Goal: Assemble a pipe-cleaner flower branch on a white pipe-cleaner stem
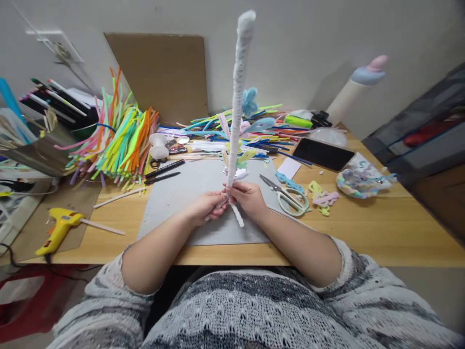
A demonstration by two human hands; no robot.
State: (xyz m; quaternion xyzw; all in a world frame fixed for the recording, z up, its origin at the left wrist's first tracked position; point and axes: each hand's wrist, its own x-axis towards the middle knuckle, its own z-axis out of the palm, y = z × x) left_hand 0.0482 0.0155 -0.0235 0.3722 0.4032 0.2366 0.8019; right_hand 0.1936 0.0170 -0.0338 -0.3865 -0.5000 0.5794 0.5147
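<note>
Both my hands meet over a grey board (160,208) around a long white wrapped stick (238,82), which looks wound with pipe cleaner and stands nearly upright. My right hand (249,196) pinches it near its lower part. Pressed close beside it, my left hand (209,207) has closed fingers on the white strand at the stick's base. Below the hands a short fuzzy white end (237,215) sticks out. Behind or along the stick show a blue fuzzy flower (249,101) and pale green and yellow loops (246,157); whether they are attached I cannot tell.
Scissors (290,198), yellow and pink fuzzy pieces (323,198) and a phone (323,154) lie to the right. On the left are a yellow glue gun (61,228), black pens (165,169) and a bundle of coloured pipe cleaners (119,145). A brown board (163,72) leans on the wall.
</note>
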